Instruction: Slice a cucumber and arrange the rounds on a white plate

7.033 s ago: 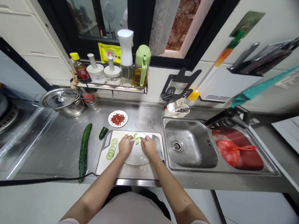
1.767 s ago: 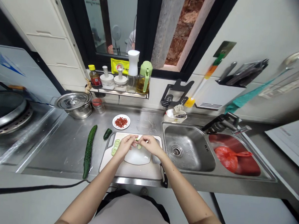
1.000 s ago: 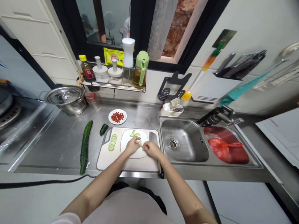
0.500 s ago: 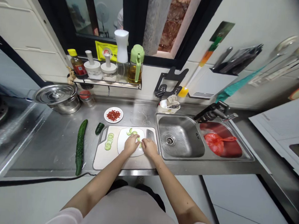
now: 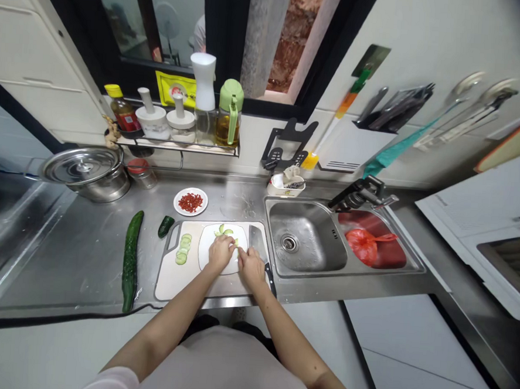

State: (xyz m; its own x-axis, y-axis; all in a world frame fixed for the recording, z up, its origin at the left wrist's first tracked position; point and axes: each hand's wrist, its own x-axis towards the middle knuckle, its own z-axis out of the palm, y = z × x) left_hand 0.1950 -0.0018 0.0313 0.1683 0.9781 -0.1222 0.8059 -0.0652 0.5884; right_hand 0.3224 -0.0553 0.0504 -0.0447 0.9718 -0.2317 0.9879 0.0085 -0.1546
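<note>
Both my hands rest over a white plate (image 5: 206,245) that sits on a pale cutting board (image 5: 170,276). My left hand (image 5: 219,252) and my right hand (image 5: 250,265) have their fingers curled together over cucumber slices (image 5: 225,231) near the plate's middle. The fingertips meet at a slice, pinching it. A short row of round cucumber slices (image 5: 182,249) lies on the board's left side. A cleaver (image 5: 258,254) lies along the board's right edge, beside my right hand.
A whole cucumber (image 5: 130,258) and a cucumber end (image 5: 166,226) lie left of the board. A small plate of red chili (image 5: 190,202) stands behind it. A lidded pot (image 5: 84,172), a condiment shelf (image 5: 179,145), the sink (image 5: 303,241) and a red bag (image 5: 365,245) surround the spot. A black cable (image 5: 58,317) runs along the counter's front.
My hands have stayed over the plate, shifting slightly among the slices. The view has drifted, so everything sits a little further left in the picture.
</note>
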